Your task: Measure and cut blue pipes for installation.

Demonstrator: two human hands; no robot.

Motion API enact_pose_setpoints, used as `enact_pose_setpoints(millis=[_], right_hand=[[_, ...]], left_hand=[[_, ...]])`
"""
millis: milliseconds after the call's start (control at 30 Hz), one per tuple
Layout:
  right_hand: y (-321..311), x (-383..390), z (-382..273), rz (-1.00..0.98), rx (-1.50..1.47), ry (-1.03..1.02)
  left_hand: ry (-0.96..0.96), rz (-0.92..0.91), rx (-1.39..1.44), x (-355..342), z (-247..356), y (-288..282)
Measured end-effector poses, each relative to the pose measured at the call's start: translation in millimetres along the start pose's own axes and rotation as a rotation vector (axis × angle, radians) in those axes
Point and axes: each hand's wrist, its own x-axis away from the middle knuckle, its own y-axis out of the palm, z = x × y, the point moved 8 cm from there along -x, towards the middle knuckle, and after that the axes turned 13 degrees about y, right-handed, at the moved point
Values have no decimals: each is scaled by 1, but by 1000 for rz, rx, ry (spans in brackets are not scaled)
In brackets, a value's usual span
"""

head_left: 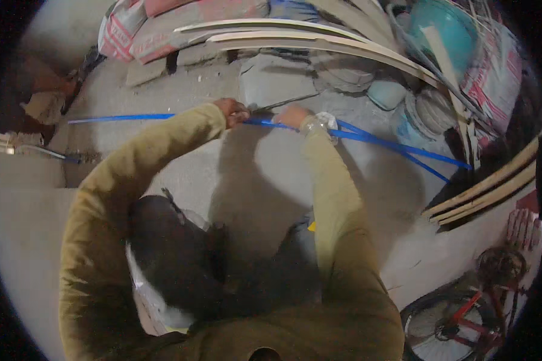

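Observation:
A long, thin blue pipe runs crosswise just above the floor in front of me. My left hand is closed around its middle. A short way to the right, my right hand grips the same pipe, its fingers bent over it. A thin dark rod slants from beside my left fingertips toward the back right; whether that hand also holds it I cannot tell. Something white and crumpled sits by my right wrist. A second blue length crosses under the pipe at the right.
Red-and-white sacks and long pale wooden strips lie at the back. Buckets and a grey tub crowd the back right. More strips lie at the right, above a red bicycle.

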Motion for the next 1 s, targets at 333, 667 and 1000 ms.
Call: enact_pose_setpoints(millis=[333,667,1000], right_hand=[[7,-2,-30,35,-105,-63],[12,167,170,634,-89,339],[142,226,286,-54,157,706]], left_hand=[[-9,-127,269,-65,-96,69],[-196,-62,121,-115,-37,82],[-160,-39,60,-103,43,60]])
